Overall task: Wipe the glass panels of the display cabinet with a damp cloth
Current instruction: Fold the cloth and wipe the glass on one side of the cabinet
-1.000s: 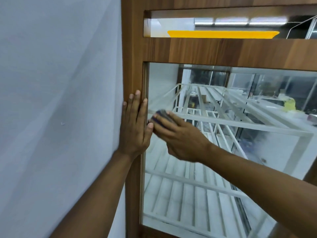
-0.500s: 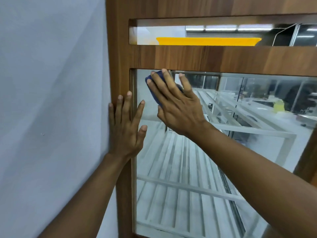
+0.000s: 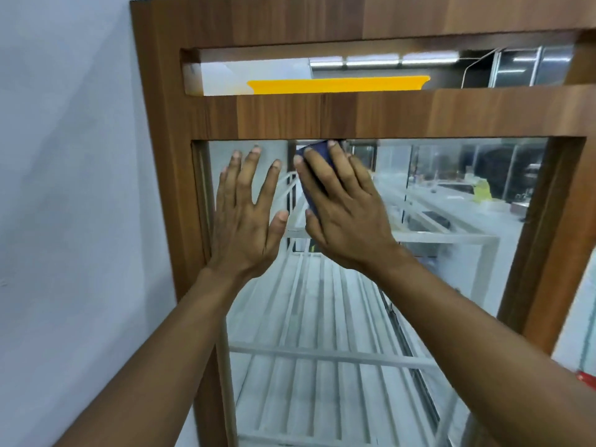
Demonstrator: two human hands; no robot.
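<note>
Pale grey wall (image 3: 64,188) fills the left of my feed; the display cabinet (image 3: 174,195) stands against it, with a brown wood-grain frame. The upper crossrail has a narrow slot, and a yellow strip (image 3: 338,84) shows inside it with bright light bars above. Below the rail is the big glass panel (image 3: 451,269), with white wire racks (image 3: 322,382) behind it, in tiers running back into the case. Reflections of a room lie across the right part of the glass, too blurred for me to read. The left hand (image 3: 245,221) is flat on the glass near the panel's upper left corner, just beside the frame post. Its fingers are straight and fanned apart, the thumb is out to the side, and it holds nothing. The right hand (image 3: 345,214) is close beside it, thumbs near but apart. It presses the dark blue cloth (image 3: 318,146) onto the glass with its fingers straight and laid over the cloth, not curled round it. The cloth sits at the top edge of the panel, touching or just under the crossrail, and is mostly covered by the fingers. Both forearms are bare, reaching up from the bottom of the view. A small red thing (image 3: 587,379) at the right edge is cut off, and I cannot tell what it is.
</note>
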